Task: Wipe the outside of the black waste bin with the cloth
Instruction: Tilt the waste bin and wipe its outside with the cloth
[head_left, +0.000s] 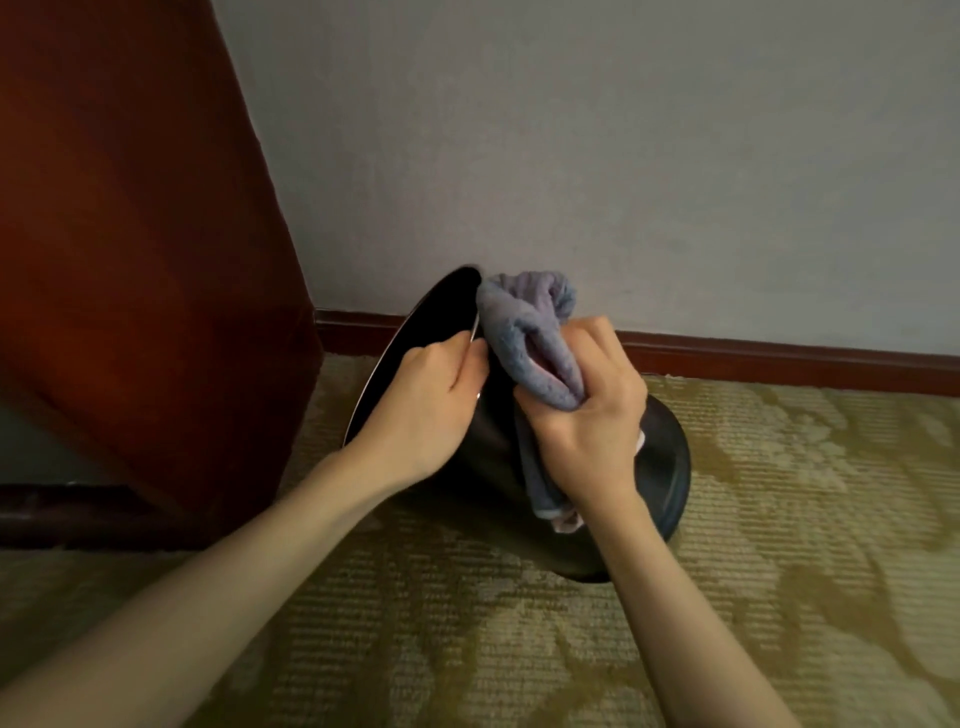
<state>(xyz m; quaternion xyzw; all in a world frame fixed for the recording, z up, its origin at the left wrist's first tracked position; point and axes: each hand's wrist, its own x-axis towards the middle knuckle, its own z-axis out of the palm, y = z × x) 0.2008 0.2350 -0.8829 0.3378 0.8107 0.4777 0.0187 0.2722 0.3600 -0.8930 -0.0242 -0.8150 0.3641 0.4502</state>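
Patterned olive carpet (779, 519), grey wall (571, 156), dark red skirting board (779, 361), reddish-brown wooden panel (130, 260) at left

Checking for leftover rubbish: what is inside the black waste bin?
Inside the black waste bin only dark glossy wall shows; the left hand gripping its rim covers the rest.

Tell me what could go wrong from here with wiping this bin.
The glossy black round waste bin is tilted on the patterned carpet, steadied by the left hand at its rim; if that grip slips, it may roll or drop.
The blue-grey fluffy cloth is bunched in the right hand, so little fabric may meet the bin and patches could be missed.
The pale wall is close behind; the rim could knock it.
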